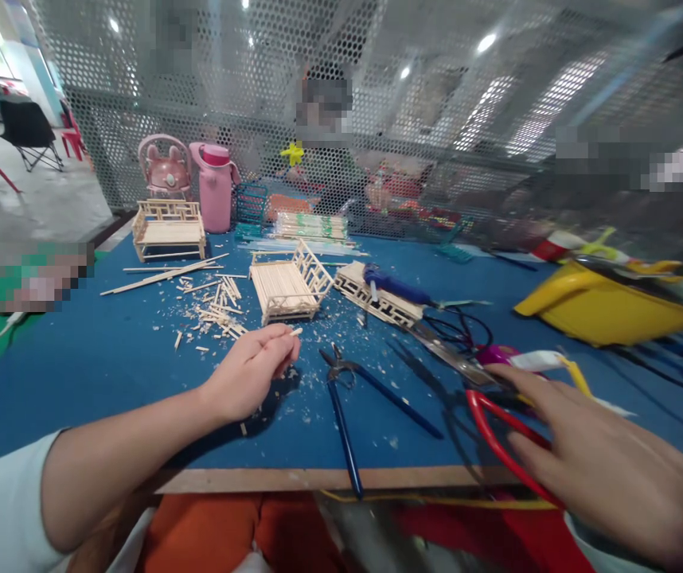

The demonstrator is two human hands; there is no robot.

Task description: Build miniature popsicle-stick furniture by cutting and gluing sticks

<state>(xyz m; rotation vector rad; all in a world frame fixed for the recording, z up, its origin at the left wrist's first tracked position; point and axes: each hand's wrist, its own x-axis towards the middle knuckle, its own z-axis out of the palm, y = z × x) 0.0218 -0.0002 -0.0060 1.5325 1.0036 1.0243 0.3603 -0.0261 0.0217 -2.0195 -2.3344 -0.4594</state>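
Note:
My left hand [255, 370] is closed in a pinch above the middle of the table, with the pale end of a short wooden stick [296, 332] showing at the fingertips. Blurred by motion at the right, my right hand [586, 446] is on a pair of red-handled scissors [485, 414], whose blades point up and left. The scissors cast a shadow on the table below. Between my hands lie blue-handled pliers [341, 374] with jaws apart. Beyond my left hand stands a small stick-built bed [287, 288], with loose stick offcuts [222, 306] beside it.
A blue glue gun [395, 284] rests on another stick-built piece [353, 282], its cable trailing right. A similar piece [169, 231] stands back left near a pink bottle [215, 191]. A yellow container [610, 302] sits right. Behind a perforated screen [198, 72] is another person.

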